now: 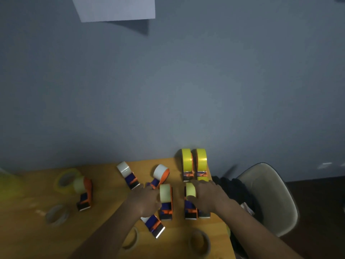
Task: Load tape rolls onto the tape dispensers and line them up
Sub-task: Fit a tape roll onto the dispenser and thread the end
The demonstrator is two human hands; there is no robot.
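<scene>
Two loose rolls (199,242) beside chair (268,195)

A wooden table (33,238) fills the lower left. Behind it rises a grey wall (168,86), with a white sheet of paper (115,8) hanging at twelve o'clock, its lower edge lifted off the wall. At four o'clock, just beside the table's right edge, stands a cream shell chair (270,195) with dark cloth (235,191) lying on it.

2 loaded dispensers (194,165) stand side by side at the bench (33,240) far right corner. nearer, 2 more (166,200) sit side by side. loose rolls (199,242) lie along the near edge. a chair (270,199) stands right of the bench.
</scene>
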